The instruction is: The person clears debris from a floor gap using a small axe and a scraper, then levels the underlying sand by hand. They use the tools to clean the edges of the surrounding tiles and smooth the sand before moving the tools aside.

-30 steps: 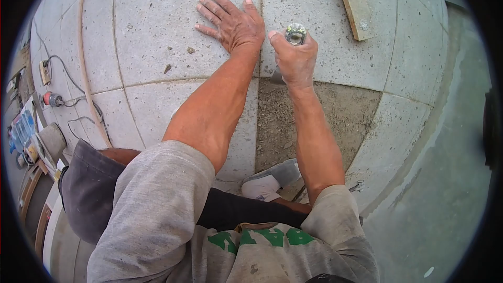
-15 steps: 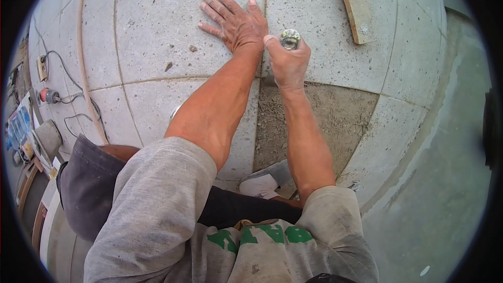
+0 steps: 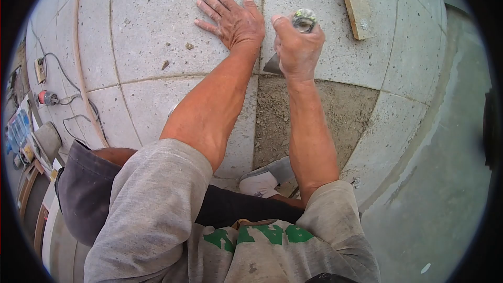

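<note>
Slabs (image 3: 157, 26) are bordering the bare patch (image 3: 343, 107), risking chipped edges if the tool is prying hard there. A plank (image 3: 353, 8) is lying beyond the patch, to its right. The left hand (image 3: 238, 25) is resting flat beyond the patch, fingers spreading wide, gripping nothing; a slip could be driving metal into it, the hands being so close. The right hand (image 3: 299, 52) is closing around a hand tool (image 3: 304, 20), its blade (image 3: 273, 64) showing just beyond the patch's far left corner. Loose crumbs (image 3: 189, 46) beyond the patch could be making the palm skid. Against the earlier frame, the right hand is sitting farther from the patch and the left hand, and more blade is showing.
</note>
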A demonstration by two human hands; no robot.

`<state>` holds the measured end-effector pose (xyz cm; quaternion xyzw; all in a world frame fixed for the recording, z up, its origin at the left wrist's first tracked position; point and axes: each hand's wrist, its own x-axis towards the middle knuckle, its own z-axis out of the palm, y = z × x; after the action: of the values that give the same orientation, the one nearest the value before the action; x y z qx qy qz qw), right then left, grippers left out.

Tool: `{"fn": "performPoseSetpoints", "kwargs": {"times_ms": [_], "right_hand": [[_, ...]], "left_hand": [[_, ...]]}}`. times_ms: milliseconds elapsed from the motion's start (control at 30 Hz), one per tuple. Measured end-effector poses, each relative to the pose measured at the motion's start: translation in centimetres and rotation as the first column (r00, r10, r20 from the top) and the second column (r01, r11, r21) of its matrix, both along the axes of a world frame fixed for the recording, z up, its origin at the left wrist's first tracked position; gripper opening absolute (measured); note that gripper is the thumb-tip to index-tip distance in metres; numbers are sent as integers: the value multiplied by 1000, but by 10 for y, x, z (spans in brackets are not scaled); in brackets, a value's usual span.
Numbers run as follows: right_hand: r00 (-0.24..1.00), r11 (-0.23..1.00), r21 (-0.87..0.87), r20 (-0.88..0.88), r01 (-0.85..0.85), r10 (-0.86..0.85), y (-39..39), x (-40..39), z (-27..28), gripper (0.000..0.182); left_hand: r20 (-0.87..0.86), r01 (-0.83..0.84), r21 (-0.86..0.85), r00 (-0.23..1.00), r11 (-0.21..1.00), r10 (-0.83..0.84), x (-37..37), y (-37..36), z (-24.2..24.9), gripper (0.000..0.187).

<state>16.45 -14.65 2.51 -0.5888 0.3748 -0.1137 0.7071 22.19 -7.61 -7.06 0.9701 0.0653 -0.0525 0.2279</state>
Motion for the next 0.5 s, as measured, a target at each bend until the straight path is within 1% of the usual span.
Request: {"fn": "performPoseSetpoints", "kwargs": {"times_ms": [33, 67, 100, 133, 167, 233, 267, 300, 333, 367, 400, 433, 467, 500], "right_hand": [[1000, 1000, -6, 13, -1, 1, 10, -6, -8, 14], [999, 991, -130, -13, -32, 30, 21, -12, -7, 15], [998, 966, -250, -29, -69, 64, 25, -9, -10, 16], [995, 964, -249, 15, -93, 100, 23, -12, -12, 16], [996, 965, -247, 1, -88, 92, 15, -9, -6, 16], [998, 998, -30, -21, -62, 61, -12, 4, 4, 14], [999, 999, 34, 30, -37, 36, -16, 6, 10, 16], [998, 999, 30, 45, -40, 38, -7, 4, 0, 16], [999, 996, -83, -8, -32, 32, 10, -9, -19, 17], [998, 980, -196, -61, -29, 17, 21, -12, -15, 18], [998, 967, -251, 19, -49, 56, 23, -13, -12, 20], [999, 968, -247, 12, -37, 41, 20, -15, -12, 20], [999, 988, -148, -30, -37, 33, 11, -13, -3, 20], [998, 998, -52, -55, -42, 40, -2, -3, 3, 20]], "left_hand": [[13, -3, 17, 1000, 1000, 2, 4, -1, -1, 82], [20, -5, 11, 1000, 1000, 4, 4, -2, -1, 82], [36, -7, 61, 999, 998, 5, 8, -2, -3, 81], [23, 13, 116, 1000, 993, -15, 1, -1, -5, 81], [8, 23, 117, 1000, 993, -24, -1, -2, -4, 81], [16, -1, 65, 1000, 998, 0, 1, -2, -1, 81], [7, 4, 70, 1000, 998, -5, -4, 0, -2, 81], [14, 1, 49, 1000, 999, -1, 1, -1, -2, 81], [14, -2, 27, 1000, 1000, 2, 4, -2, 0, 80], [21, -4, 20, 1000, 1000, 3, 4, -3, 1, 80], [31, -2, 42, 1000, 999, 0, 8, -2, 1, 80], [12, 22, 69, 1000, 997, -23, 2, -1, -1, 79], [-4, 34, 71, 999, 997, -34, -2, -1, 0, 79], [23, 22, 34, 999, 999, -23, 5, -4, 2, 79]]}}
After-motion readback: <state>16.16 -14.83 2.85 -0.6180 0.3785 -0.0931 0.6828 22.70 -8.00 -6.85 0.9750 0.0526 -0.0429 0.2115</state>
